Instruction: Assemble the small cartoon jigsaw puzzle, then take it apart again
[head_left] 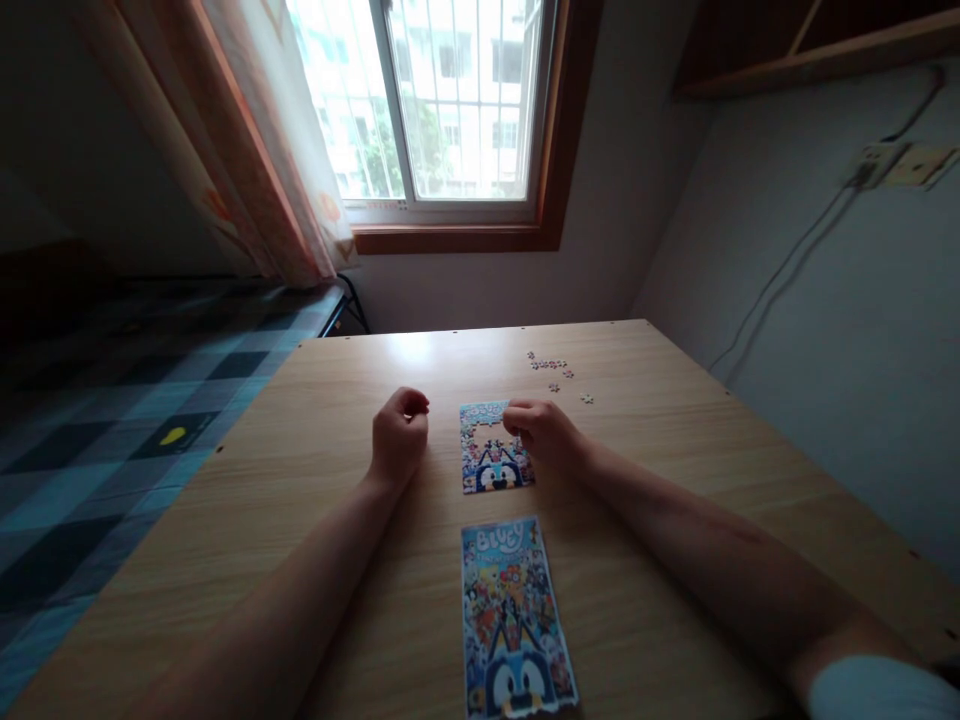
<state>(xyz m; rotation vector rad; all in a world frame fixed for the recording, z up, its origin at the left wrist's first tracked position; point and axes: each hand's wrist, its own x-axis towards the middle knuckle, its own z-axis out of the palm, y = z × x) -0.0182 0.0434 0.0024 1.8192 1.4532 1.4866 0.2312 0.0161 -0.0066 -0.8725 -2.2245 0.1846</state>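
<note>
A partly assembled jigsaw puzzle (498, 475) lies flat on the table, with a bare gap in its upper middle. The fingers of my right hand (546, 430) are pinched together over the puzzle's upper right part, beside that gap. Whatever they may hold is hidden. My left hand (397, 435) rests on the tabletop just left of the puzzle, loosely curled with nothing visible in it. Nearer to me is a printed picture sheet (510, 610) marked "Bluey", showing the same blue dog face. Several loose puzzle pieces (551, 364) are scattered beyond my right hand.
The wooden table (337, 400) reaches toward the wall under a barred window (465, 100). On the left stands a bed with a checked cover (187, 370), below a curtain (247, 150). A cable runs down the right wall from a socket (874, 165).
</note>
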